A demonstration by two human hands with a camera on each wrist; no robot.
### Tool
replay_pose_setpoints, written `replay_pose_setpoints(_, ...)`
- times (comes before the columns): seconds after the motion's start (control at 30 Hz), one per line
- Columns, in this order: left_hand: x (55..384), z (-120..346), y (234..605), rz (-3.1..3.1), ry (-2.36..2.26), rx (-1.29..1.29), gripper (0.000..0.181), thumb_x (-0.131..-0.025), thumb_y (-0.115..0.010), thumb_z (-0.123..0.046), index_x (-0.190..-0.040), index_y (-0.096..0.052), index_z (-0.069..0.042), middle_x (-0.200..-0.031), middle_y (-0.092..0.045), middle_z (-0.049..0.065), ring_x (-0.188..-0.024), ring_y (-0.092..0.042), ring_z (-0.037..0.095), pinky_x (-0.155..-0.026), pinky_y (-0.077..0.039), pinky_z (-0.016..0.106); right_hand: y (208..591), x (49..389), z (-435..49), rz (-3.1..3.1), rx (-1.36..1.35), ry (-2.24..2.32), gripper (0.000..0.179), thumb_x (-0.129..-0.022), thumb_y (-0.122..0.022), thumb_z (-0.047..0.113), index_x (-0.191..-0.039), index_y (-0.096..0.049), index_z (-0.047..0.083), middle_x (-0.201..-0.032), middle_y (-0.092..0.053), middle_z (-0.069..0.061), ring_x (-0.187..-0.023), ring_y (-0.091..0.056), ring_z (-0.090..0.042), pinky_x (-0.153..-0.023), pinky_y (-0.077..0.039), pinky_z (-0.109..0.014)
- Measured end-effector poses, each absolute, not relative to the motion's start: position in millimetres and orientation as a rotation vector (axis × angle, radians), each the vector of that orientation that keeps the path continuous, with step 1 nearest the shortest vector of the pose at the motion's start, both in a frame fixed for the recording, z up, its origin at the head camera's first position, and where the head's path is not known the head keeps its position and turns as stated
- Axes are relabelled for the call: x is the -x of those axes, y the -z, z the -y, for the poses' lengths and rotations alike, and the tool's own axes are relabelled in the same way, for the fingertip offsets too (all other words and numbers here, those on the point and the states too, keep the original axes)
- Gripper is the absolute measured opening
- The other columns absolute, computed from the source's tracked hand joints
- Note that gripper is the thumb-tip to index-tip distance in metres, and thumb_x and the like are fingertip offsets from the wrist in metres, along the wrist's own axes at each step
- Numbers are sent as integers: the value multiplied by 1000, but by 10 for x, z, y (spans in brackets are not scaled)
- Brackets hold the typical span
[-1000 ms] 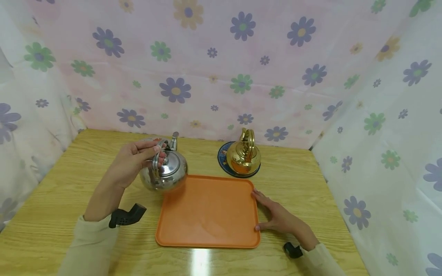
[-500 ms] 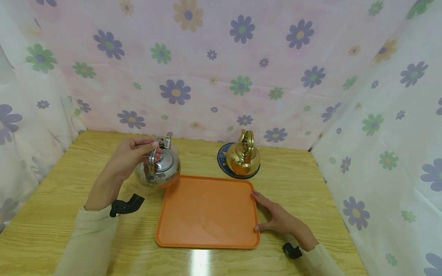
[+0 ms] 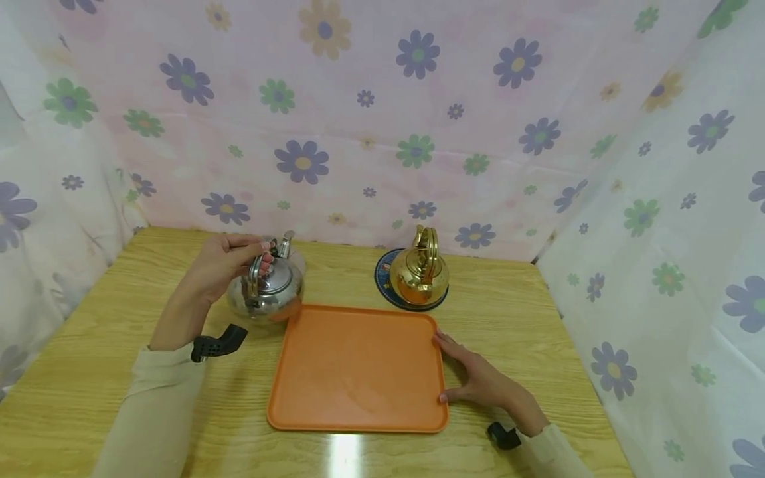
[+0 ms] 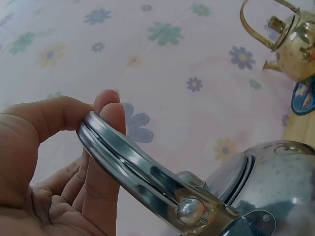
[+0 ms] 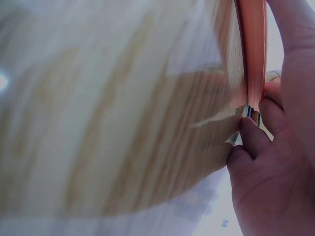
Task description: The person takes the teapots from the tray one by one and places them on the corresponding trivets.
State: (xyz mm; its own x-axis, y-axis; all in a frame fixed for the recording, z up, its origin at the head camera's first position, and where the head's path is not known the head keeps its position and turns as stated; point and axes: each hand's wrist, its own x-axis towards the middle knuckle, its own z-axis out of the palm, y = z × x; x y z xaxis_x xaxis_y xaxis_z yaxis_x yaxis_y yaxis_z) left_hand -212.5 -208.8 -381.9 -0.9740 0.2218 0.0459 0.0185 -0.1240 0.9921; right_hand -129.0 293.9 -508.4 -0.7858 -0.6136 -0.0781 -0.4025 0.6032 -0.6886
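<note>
My left hand (image 3: pixel 218 265) grips the looped handle of a shiny silver kettle (image 3: pixel 277 282), thumb and fingers pinching it in the left wrist view. The kettle (image 4: pixel 275 182) is at the tray's far left corner; whether its base touches the table I cannot tell. An orange rectangular tray (image 3: pixel 358 368) lies flat in the middle of the table. My right hand (image 3: pixel 478 375) rests beside the tray's right edge, thumb and fingers spread and touching its rim. In the right wrist view the tray's side (image 5: pixel 253 54) shows next to the fingers.
A gold kettle (image 3: pixel 418 275) stands on a dark blue round mat (image 3: pixel 384 285) behind the tray's right part. Something pale and rounded (image 3: pixel 299 260) shows partly behind the silver kettle. Flowered curtains (image 3: pixel 358 119) enclose the back and sides of the wooden table (image 3: pixel 508 312).
My left hand has carried the silver kettle left and slightly back, from over the tray's far left corner towards the table's back left. My right hand has stayed at the tray's edge.
</note>
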Motion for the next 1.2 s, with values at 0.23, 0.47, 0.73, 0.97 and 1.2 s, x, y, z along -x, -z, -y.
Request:
replay_pose_setpoints(0.23,2191,2126,3852,-2009,-2242,-223,11,-101,-63,-11,-98,-74,-13,-80,-75,-4,-75,-71,6,-74,-59,20,5112,1290,-2937,-2529,822,959,105,-81,-83,43,-163,-25,14,-170,-17,-7,-155,-17,-35,-120,-23,-61)
replay_pose_setpoints(0.47,2289,2172,3891,-2049,-2218,-199,14,-102,-61,-13,-97,-74,-12,-80,-74,-5,-75,-70,6,-73,-58,18,5128,1282,-2947,-2535,832,974,102,-83,-83,38,-162,-25,10,-170,-18,-12,-154,-18,-39,-117,-22,-67)
replay_pose_setpoints(0.73,2410,2200,3882,-2042,-2249,-197,40,-103,-60,-15,-130,-52,14,-82,-73,-6,-75,-69,5,-73,-58,17,5135,1290,-2954,-2567,864,938,103,-83,-83,41,-162,-25,9,-169,-19,-14,-153,-19,-42,-116,-23,-67)
replay_pose_setpoints(0.97,2492,2230,3897,-1937,-2359,-195,22,-101,-64,-12,-115,-63,5,-81,-74,-1,-73,-71,8,-70,-59,19,5136,1303,-2955,-2545,840,945,106,-81,-84,43,-163,-25,13,-170,-17,-9,-155,-17,-34,-118,-20,-65)
replay_pose_setpoints(1.2,2556,2270,3924,-1896,-2402,-161,11,-100,-65,-11,-97,-75,-9,-81,-73,-1,-72,-70,8,-69,-59,19,5134,1307,-2952,-2524,817,968,106,-80,-84,45,-163,-24,15,-171,-17,-5,-156,-16,-31,-120,-22,-60)
